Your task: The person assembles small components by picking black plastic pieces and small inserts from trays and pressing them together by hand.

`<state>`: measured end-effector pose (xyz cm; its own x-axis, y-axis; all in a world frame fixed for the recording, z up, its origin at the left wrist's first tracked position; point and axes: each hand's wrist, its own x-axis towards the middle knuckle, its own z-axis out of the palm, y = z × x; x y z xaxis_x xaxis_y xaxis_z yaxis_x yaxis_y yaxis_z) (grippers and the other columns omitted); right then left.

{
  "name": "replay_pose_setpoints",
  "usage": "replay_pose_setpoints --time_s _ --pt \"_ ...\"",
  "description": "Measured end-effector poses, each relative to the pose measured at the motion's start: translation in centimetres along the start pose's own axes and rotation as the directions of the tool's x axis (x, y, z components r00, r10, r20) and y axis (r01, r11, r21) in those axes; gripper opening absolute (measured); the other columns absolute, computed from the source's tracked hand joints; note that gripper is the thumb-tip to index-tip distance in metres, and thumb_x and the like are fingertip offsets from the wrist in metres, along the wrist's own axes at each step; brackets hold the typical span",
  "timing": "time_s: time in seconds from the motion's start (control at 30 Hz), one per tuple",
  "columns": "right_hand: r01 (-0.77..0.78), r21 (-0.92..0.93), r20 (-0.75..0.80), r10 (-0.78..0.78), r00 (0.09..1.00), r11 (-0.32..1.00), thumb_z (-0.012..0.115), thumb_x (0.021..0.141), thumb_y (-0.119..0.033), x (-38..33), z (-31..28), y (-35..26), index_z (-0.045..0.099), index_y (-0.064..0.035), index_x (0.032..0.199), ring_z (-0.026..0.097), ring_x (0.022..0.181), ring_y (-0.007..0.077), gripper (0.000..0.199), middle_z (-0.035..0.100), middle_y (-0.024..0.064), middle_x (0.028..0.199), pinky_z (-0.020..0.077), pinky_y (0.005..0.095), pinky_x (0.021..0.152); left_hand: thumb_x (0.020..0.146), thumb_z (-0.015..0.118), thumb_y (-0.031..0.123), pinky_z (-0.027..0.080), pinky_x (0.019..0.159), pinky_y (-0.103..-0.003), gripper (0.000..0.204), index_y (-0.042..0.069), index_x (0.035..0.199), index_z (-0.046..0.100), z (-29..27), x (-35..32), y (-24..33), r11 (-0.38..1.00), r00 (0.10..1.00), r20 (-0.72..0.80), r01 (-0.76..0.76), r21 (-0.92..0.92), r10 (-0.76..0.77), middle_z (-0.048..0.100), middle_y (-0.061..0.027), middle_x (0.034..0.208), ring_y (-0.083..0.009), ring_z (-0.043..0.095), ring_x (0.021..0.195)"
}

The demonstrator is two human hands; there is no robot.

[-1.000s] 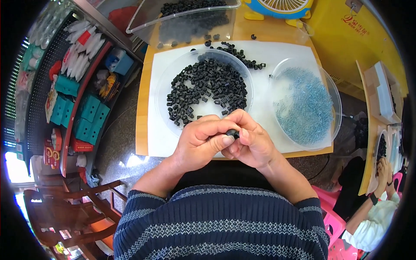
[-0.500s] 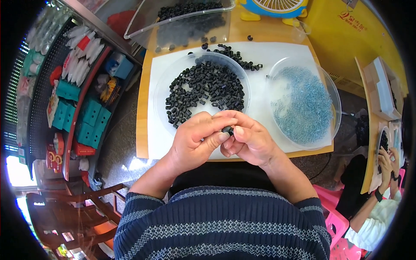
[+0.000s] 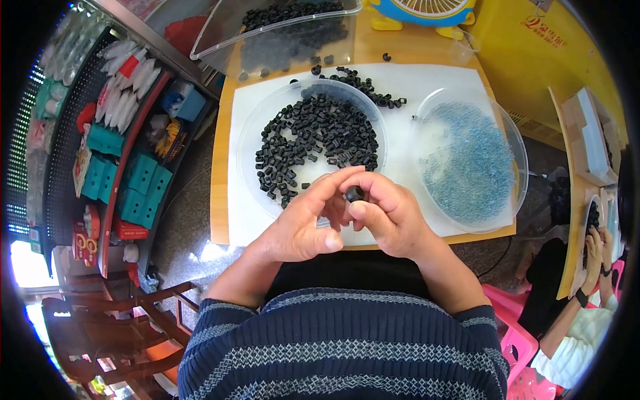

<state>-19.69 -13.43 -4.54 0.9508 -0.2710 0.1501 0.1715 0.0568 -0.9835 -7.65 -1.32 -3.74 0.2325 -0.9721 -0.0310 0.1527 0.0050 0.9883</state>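
Note:
My right hand (image 3: pixel 395 219) pinches a small round black part (image 3: pixel 354 194) between thumb and fingertips. Close beside it, my left hand (image 3: pixel 298 228) has its thumb spread away from its fingers, which reach up against the right fingertips; no object shows in it. Both hands hover over the near edge of a white sheet (image 3: pixel 400 157). Just beyond the left hand is a shallow clear bowl (image 3: pixel 244 150) with many small black plastic pieces (image 3: pixel 313 123). To the right, a clear round dish (image 3: pixel 522 167) holds tiny pale blue translucent pieces (image 3: pixel 470 157).
Loose black pieces (image 3: pixel 375 93) lie behind the bowl. A clear bin (image 3: pixel 280 25) of black parts stands at the back left, a blue and yellow fan (image 3: pixel 423 13) at the back. Shelves (image 3: pixel 113 160) line the left; at far right another person's hands (image 3: pixel 595 250) work at a table.
My left thumb has lifted off the black part and the left hand has opened. The part now rests in my right hand's pinch, more in view.

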Motion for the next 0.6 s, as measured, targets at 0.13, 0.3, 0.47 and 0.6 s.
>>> replay_pose_setpoints --time_s 0.13,0.3,0.47,0.6 --pt "0.233 -0.384 -0.001 -0.253 0.968 0.894 0.054 0.081 -0.022 -0.1 1.0 0.4 0.051 -0.0015 0.098 0.057 0.062 0.0165 0.027 0.058 0.0087 0.077 0.0449 0.0252 0.056 0.058 0.067 0.056 0.043 0.063 -0.028 0.077 0.001 0.107 0.046 1.0 -0.1 -1.2 0.87 0.965 -0.113 -0.158 0.466 0.236 0.05 -0.0079 0.085 -0.0165 0.052 0.072" --pt "0.091 -0.337 0.031 -0.086 0.996 0.937 0.053 0.08 -0.018 -0.5 1.9 -0.6 0.05 -0.0019 0.099 0.058 0.076 0.0294 0.025 0.058 0.0153 0.084 0.0462 0.032 0.066 0.061 0.064 0.054 0.044 0.059 -0.03 0.059 0.002 0.086 0.052 1.8 -0.4 -1.3 0.77 0.897 -0.22 -0.178 0.613 0.382 0.052 -0.011 0.076 -0.0211 0.053 0.066" --pt "0.1 -0.308 0.003 -0.104 0.995 0.946 0.052 0.081 -0.017 -0.3 2.1 -0.4 0.05 -0.0022 0.099 0.059 0.076 0.028 0.024 0.058 0.015 0.084 0.0463 0.0314 0.065 0.065 0.062 0.052 0.043 0.055 -0.029 0.055 0.001 0.085 0.052 1.9 -0.3 -1.3 0.747 0.851 -0.265 -0.201 0.634 0.453 0.052 -0.0102 0.07 -0.0209 0.053 0.06" --pt "0.116 -0.31 -0.032 -0.133 0.991 0.944 0.051 0.081 -0.018 -0.4 2.3 0.1 0.051 -0.0027 0.099 0.059 0.077 0.0275 0.024 0.058 0.0153 0.084 0.0465 0.0311 0.065 0.066 0.061 0.051 0.043 0.057 -0.028 0.054 0.001 0.085 0.051 1.9 -0.5 -1.1 0.761 0.859 -0.278 -0.178 0.623 0.429 0.052 -0.011 0.073 -0.0204 0.053 0.064"
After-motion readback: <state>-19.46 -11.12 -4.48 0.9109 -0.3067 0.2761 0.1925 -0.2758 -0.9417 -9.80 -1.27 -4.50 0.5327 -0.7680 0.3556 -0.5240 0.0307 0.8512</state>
